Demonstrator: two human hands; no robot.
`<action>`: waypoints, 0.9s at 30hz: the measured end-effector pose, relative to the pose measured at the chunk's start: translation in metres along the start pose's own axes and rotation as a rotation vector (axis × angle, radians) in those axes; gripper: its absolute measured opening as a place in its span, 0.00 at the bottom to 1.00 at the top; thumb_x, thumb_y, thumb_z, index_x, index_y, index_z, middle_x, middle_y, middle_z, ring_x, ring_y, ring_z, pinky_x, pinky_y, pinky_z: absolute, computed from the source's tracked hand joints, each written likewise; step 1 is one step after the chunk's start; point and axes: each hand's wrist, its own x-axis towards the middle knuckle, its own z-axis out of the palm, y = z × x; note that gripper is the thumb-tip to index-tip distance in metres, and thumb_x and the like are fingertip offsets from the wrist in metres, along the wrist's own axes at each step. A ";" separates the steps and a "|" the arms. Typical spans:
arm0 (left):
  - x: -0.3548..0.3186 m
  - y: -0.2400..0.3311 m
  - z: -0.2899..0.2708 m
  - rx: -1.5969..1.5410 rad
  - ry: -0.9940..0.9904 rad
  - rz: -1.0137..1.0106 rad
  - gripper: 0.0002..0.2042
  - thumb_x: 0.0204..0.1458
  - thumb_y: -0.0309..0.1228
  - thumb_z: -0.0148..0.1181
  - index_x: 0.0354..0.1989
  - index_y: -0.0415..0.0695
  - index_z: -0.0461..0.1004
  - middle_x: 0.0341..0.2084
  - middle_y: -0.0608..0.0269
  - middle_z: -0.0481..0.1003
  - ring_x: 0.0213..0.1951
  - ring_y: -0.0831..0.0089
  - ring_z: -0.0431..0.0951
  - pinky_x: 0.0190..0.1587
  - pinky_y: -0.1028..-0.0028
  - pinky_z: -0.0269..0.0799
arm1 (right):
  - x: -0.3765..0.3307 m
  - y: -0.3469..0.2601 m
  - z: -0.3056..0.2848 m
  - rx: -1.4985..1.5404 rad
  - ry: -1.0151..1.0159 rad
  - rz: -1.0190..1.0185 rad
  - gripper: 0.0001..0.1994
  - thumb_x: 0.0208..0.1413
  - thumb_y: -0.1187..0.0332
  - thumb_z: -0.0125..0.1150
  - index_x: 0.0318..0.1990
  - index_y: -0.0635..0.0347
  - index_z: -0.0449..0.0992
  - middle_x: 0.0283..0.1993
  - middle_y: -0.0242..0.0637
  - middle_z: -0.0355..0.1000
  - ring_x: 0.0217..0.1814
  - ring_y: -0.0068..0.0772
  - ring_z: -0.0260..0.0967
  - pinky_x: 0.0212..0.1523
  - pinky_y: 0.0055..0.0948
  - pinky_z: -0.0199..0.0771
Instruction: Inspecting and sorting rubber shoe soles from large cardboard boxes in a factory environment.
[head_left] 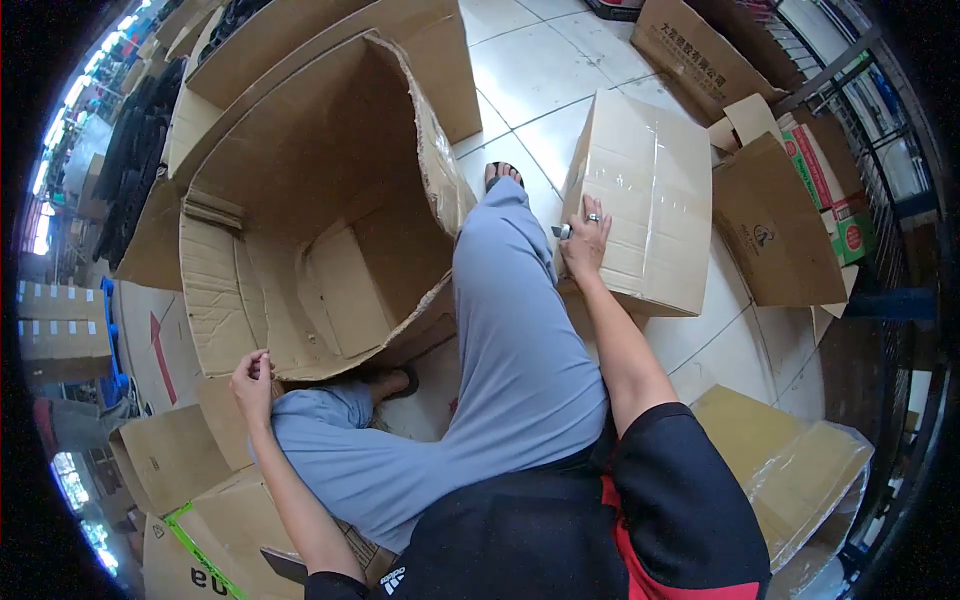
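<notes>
My right hand (588,238), with a ring on one finger, rests on the near left part of a taped brown carton (655,190). A small silver tool (562,231) sticks out between its thumb and fingers; its exact kind is not plain. My left hand (252,385) is closed, fingers curled together, at the near left rim of a large open cardboard box (215,300). Whether it holds anything is hidden. That box tilts its opening toward me, left of my raised knee, and its rim is worn and wavy.
Open cartons (780,220) stand at the right by a metal rack (880,140), one with red and green packs (825,175). A film-wrapped carton (780,450) lies at the lower right. Flattened cardboard (230,520) lies at the lower left. White floor tiles (535,75) show between the boxes.
</notes>
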 end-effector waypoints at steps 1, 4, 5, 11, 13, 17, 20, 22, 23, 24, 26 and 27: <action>0.000 0.000 0.000 0.007 0.004 0.027 0.08 0.50 0.29 0.55 0.34 0.39 0.76 0.19 0.66 0.74 0.23 0.81 0.73 0.29 0.81 0.69 | -0.002 0.001 -0.005 0.031 -0.024 0.012 0.12 0.29 0.73 0.64 0.27 0.58 0.71 0.62 0.44 0.53 0.67 0.45 0.43 0.65 0.49 0.38; -0.002 -0.002 0.002 0.011 0.011 -0.001 0.08 0.50 0.29 0.56 0.34 0.39 0.76 0.19 0.66 0.74 0.23 0.82 0.73 0.29 0.81 0.69 | -0.020 0.015 -0.019 0.054 -0.046 -0.055 0.12 0.30 0.76 0.63 0.28 0.59 0.69 0.63 0.43 0.52 0.67 0.46 0.43 0.65 0.50 0.39; -0.001 -0.002 0.002 0.004 0.016 -0.006 0.08 0.50 0.29 0.56 0.34 0.39 0.76 0.19 0.66 0.74 0.23 0.82 0.73 0.29 0.81 0.69 | -0.029 0.022 -0.026 0.066 -0.080 -0.097 0.12 0.31 0.77 0.62 0.28 0.60 0.69 0.63 0.43 0.51 0.67 0.47 0.43 0.64 0.51 0.39; -0.010 -0.002 -0.002 -0.032 0.014 -0.070 0.08 0.51 0.29 0.55 0.37 0.40 0.75 0.19 0.66 0.74 0.24 0.81 0.73 0.29 0.80 0.69 | -0.126 0.091 -0.128 0.118 -0.313 -0.314 0.06 0.37 0.82 0.53 0.26 0.66 0.66 0.60 0.45 0.58 0.64 0.51 0.51 0.61 0.45 0.50; -0.007 0.011 -0.003 -0.065 -0.006 -0.033 0.09 0.51 0.29 0.55 0.39 0.39 0.75 0.21 0.66 0.73 0.24 0.81 0.72 0.29 0.80 0.68 | -0.147 0.125 -0.157 0.079 -0.334 -0.282 0.06 0.38 0.82 0.52 0.27 0.67 0.67 0.59 0.45 0.59 0.63 0.51 0.52 0.59 0.40 0.55; -0.006 0.013 -0.002 -0.087 -0.025 -0.053 0.10 0.51 0.29 0.55 0.40 0.39 0.74 0.21 0.67 0.73 0.24 0.82 0.70 0.29 0.80 0.67 | -0.159 0.207 -0.198 -0.080 -0.256 -0.110 0.09 0.39 0.78 0.57 0.33 0.65 0.71 0.58 0.46 0.60 0.61 0.51 0.55 0.57 0.36 0.59; -0.002 0.009 -0.003 -0.053 -0.041 -0.052 0.10 0.51 0.29 0.55 0.40 0.40 0.74 0.21 0.67 0.72 0.24 0.82 0.70 0.29 0.81 0.67 | -0.110 0.190 -0.214 -0.304 -0.451 -0.023 0.15 0.40 0.65 0.65 0.34 0.64 0.72 0.57 0.47 0.61 0.57 0.49 0.60 0.54 0.37 0.61; 0.000 0.004 -0.004 -0.076 -0.041 -0.056 0.10 0.51 0.29 0.55 0.41 0.40 0.73 0.21 0.68 0.72 0.24 0.83 0.69 0.29 0.81 0.67 | -0.068 0.172 -0.187 -0.205 -0.314 -0.078 0.17 0.42 0.61 0.66 0.34 0.65 0.73 0.56 0.46 0.63 0.54 0.50 0.62 0.52 0.38 0.63; -0.001 0.005 -0.005 -0.065 -0.042 -0.059 0.10 0.51 0.29 0.55 0.41 0.40 0.73 0.21 0.68 0.72 0.24 0.83 0.69 0.29 0.81 0.67 | -0.043 0.143 -0.161 -0.064 -0.275 -0.026 0.16 0.42 0.60 0.65 0.32 0.65 0.73 0.55 0.45 0.64 0.54 0.49 0.62 0.52 0.38 0.63; -0.002 0.007 -0.006 -0.088 -0.025 -0.091 0.10 0.51 0.29 0.55 0.41 0.40 0.73 0.20 0.68 0.71 0.24 0.83 0.69 0.28 0.81 0.67 | -0.022 0.108 -0.137 0.075 -0.268 -0.027 0.15 0.43 0.60 0.65 0.29 0.65 0.73 0.55 0.43 0.65 0.55 0.49 0.62 0.52 0.39 0.63; 0.001 0.012 -0.002 -0.113 -0.024 -0.105 0.10 0.51 0.29 0.55 0.41 0.40 0.73 0.20 0.68 0.71 0.24 0.83 0.69 0.28 0.82 0.66 | 0.007 0.065 -0.079 0.190 -0.187 -0.233 0.16 0.43 0.59 0.65 0.28 0.65 0.72 0.54 0.42 0.65 0.56 0.49 0.61 0.53 0.38 0.63; 0.002 0.011 0.003 -0.084 -0.036 -0.069 0.10 0.51 0.29 0.55 0.41 0.40 0.73 0.20 0.68 0.71 0.23 0.83 0.68 0.27 0.82 0.66 | 0.017 0.050 -0.046 0.190 -0.144 -0.334 0.14 0.40 0.62 0.66 0.29 0.64 0.72 0.54 0.42 0.65 0.56 0.49 0.61 0.56 0.39 0.61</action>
